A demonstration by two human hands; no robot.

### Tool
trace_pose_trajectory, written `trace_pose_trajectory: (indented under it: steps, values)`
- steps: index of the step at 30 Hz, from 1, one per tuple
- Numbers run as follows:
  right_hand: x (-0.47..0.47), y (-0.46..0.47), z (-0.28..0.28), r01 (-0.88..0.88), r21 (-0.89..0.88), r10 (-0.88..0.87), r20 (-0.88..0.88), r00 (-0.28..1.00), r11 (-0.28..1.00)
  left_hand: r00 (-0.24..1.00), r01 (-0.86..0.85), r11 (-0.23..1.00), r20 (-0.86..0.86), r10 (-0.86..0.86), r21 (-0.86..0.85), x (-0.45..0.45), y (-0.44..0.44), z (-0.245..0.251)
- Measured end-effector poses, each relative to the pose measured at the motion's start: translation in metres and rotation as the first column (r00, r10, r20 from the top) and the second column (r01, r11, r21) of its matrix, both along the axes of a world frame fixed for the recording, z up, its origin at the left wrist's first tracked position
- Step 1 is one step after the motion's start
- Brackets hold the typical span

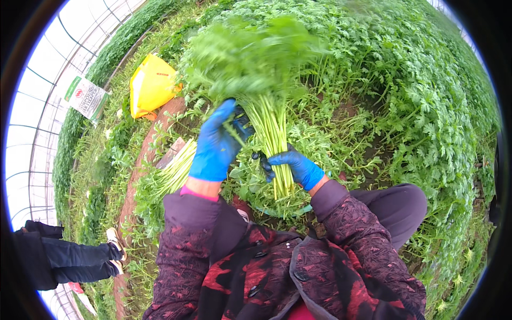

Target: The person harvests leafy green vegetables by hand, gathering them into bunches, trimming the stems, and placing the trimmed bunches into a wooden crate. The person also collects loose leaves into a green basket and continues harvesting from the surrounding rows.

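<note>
My right hand (294, 164), in a blue glove with dark fingers, grips the lower stalks of a bunch of leafy greens (274, 132) that stands upright before me. Beside the upper stalks, at their left, is my left hand (224, 136), gloved the same way; a loose leafy stem crosses in front of its palm. Whether its fingers also hold the bunch cannot be told. The leafy top of the bunch is blurred. Another pile of cut stalks (178, 168) lies left of my left wrist, over a wooden piece (171, 153).
Dense green plants (428, 120) grow ahead and right. A yellow bag (150, 88) and a white fertilizer sack (86, 98) are at the upper left. A person in dark trousers (80, 258) stands at the lower left, beside a bare soil strip (138, 180).
</note>
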State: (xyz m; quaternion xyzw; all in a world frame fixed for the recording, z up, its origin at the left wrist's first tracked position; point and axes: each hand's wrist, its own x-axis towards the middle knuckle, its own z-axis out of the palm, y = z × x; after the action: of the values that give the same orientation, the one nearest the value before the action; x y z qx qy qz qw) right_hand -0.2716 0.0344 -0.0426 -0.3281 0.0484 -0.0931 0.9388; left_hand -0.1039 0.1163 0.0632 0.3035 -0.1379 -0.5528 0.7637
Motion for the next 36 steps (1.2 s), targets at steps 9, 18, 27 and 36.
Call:
trace_pose_trajectory:
  steps: [9,18,27,36]
  values:
    - [-0.019,-0.019,0.034,0.062,0.01,-0.061,-0.072,0.996,0.998,-0.343,-0.643,0.514,0.386,-0.856,0.568,-0.009,0.023,-0.08]
    - [-0.042,-0.009,0.055,-0.067,-0.053,0.066,-0.009,0.998,0.996,0.895,0.402,0.908,0.157,-0.417,0.12,-0.038,0.018,-0.057]
    - [-0.041,0.014,0.054,-0.247,0.071,0.245,0.04,0.969,0.966,0.916,0.346,0.87,0.328,-0.232,-0.35,-0.054,-0.018,-0.011]
    - [-0.024,0.019,0.057,-0.238,-0.065,0.24,0.02,0.971,0.969,0.929,0.33,0.932,0.225,-0.293,-0.152,-0.018,-0.014,0.01]
